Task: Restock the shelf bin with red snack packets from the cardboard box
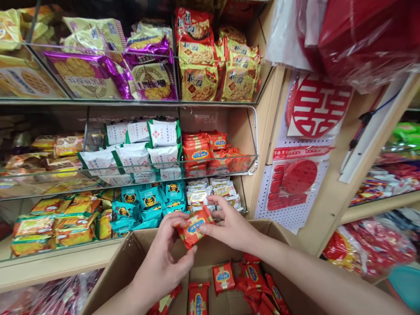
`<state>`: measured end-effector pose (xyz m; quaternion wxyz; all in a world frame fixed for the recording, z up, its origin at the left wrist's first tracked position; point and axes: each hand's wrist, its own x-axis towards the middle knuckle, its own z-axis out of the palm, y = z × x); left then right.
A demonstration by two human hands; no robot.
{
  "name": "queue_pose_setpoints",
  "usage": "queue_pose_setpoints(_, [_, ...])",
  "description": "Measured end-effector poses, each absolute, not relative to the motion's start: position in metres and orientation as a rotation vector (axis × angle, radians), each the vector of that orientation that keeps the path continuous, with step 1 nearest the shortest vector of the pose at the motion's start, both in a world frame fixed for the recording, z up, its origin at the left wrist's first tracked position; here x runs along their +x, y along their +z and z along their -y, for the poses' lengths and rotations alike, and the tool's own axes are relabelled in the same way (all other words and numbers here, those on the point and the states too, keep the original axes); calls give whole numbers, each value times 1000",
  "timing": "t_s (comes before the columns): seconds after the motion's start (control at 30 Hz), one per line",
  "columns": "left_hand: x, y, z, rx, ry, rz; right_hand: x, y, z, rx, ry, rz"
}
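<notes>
Nearest the camera, the right forearm (302, 269) and left forearm (133, 291) extend forward over a cardboard box (126, 256), converging at one red-wrapped snack packet (194, 231). The packet is located between the two hands, above the box's far side.

Right hand (231, 227): closed on the packet, thumb flat on the printed face, fingers around the rear. Left hand (170, 247): half-curled, fingertips on the packet's left edge. Thumb contact and grip force on this side cannot be determined.

Handling: the packet is probably light. The film is likely slick, the contents possibly crumbly. Grip by the edges or sealed ends; avoid squeezing the centre.

Pose: both wrists are raised, palms turned toward each other, forearms forming an inverted V.

Below the hands: loose red packets (223, 278) in the box. Just beyond the hands: silver-white packets (197, 196) on the lower shelf. Beyond and left: teal packets (151, 197). Above the hands, on the middle shelf: stacked red packets (198, 153).
</notes>
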<state>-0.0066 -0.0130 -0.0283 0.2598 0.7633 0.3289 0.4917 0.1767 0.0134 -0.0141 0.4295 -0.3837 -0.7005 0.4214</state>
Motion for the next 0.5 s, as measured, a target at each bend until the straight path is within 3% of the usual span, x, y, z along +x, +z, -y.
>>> queue_pose_setpoints(0.13, [-9, -31, 9, 2071, 1302, -921, 174, -12, -19, -924, 1459, 1533])
queue_pose_setpoints(0.27, [-6, -32, 5, 1779, 1293, -937, 168, -13, -17, -851, 1219, 1571])
queue_pose_setpoints(0.4, [-1, -35, 10, 1767, 1267, -924, 164, -6, -9, -755, 1249, 1625])
queue_pose_setpoints(0.5, [0, -38, 17, 1991, 1209, -1000, 178, 24, -13, -719, 850, 1707])
